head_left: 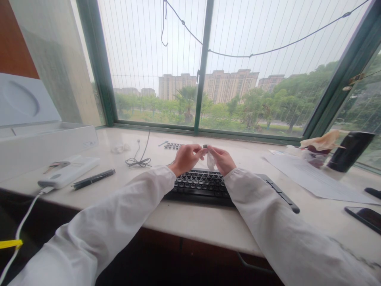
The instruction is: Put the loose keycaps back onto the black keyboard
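Above the black keyboard point(202, 183) my two hands meet, fingertips close together. A small dark piece point(205, 146), which looks like a keycap, sits between them. My left hand point(186, 157) is closed, thumb and index finger pinched at this piece. Closed as well, my right hand point(222, 159) grips a whitish, crumpled wipe-like piece point(210, 161) that hangs below its fingers. Which fingers bear the keycap is hard to make out. Some of the keyboard's switches show without caps. Loose keycaps point(173, 146) lie in rows behind my left hand.
At left are a white power bank point(71, 171) with keys on it, a black pen point(93, 179), a coiled cable point(138, 162) and a white box point(74, 135). Papers point(312, 174), a black cylinder point(351, 151) and a phone point(366, 217) lie right. The window stands behind the desk.
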`<state>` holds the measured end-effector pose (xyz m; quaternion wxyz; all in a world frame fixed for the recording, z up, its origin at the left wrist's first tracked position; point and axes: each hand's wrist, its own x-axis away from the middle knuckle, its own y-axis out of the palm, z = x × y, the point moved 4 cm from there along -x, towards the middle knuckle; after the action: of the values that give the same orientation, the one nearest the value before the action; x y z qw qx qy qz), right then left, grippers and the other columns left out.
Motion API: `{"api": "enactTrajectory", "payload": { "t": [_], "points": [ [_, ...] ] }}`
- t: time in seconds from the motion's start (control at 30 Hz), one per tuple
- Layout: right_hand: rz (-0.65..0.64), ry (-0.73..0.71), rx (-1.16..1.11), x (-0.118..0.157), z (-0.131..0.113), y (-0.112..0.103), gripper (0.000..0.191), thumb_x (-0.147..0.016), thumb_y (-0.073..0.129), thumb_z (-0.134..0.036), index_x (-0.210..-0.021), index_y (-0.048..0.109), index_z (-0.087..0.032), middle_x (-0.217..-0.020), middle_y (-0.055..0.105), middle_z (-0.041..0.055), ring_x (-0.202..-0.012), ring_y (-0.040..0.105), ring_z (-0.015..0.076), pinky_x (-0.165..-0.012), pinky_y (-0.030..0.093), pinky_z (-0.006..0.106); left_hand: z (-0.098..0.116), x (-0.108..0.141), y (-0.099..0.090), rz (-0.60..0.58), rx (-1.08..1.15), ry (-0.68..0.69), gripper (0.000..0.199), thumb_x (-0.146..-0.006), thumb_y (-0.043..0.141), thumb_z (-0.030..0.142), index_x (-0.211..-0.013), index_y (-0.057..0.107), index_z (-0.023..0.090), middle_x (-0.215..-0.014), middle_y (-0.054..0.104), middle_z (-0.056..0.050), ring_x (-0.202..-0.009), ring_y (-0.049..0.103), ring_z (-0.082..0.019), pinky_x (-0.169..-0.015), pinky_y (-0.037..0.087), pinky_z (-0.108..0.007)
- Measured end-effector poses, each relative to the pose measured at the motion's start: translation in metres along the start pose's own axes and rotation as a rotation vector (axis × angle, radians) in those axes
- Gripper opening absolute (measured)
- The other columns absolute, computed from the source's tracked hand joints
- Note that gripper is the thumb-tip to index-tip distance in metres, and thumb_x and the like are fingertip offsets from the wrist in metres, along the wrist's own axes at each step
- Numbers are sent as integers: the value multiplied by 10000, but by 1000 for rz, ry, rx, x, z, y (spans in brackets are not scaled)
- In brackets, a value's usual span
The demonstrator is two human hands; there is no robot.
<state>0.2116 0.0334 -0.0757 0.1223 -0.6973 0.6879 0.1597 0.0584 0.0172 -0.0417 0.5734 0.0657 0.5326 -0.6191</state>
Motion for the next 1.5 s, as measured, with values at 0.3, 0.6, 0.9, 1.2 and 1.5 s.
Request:
{"api": "enactTrajectory", "payload": {
  "t": [0.3,0.6,0.9,1.2,1.5],
  "points": [
    [-34,50,90,0,2,-2,627,-639,686,-680,-922,752,-125,-599,622,22,-496,430,99,-468,290,251,6,1,-13,138,-83,70,234,-801,679,415,-989,695,277,-885,720,13,-740,634,-142,-646,430,-245],
    [-35,92,70,2,-3,2,649,-583,683,-727,-865,740,-145,-619,623,30,-503,446,111,-469,292,261,10,1,-12,148,18,98,138,-818,667,371,-880,707,254,-887,716,4,-820,644,-149,-700,466,-249],
    [42,200,41,0,4,0,599,-601,691,-710,-788,716,-141,-695,663,76,-550,499,135,-476,330,271,8,1,-15,184,77,65,219,-823,642,438,-821,702,228,-862,734,7,-729,656,-134,-668,490,-246],
    [-64,131,-44,3,-2,8,583,-643,680,-689,-831,706,-138,-689,665,58,-575,561,140,-485,346,255,-6,-5,-15,171,135,-53,298,-785,657,495,-824,696,202,-852,738,-29,-716,679,-163,-615,520,-266],
    [-48,41,253,3,-6,-5,605,-679,642,-685,-854,749,-116,-640,683,71,-557,569,148,-508,394,266,-12,-5,-6,88,97,-51,290,-725,726,471,-782,678,190,-812,726,-28,-680,664,-149,-597,513,-253]
  ]
}}
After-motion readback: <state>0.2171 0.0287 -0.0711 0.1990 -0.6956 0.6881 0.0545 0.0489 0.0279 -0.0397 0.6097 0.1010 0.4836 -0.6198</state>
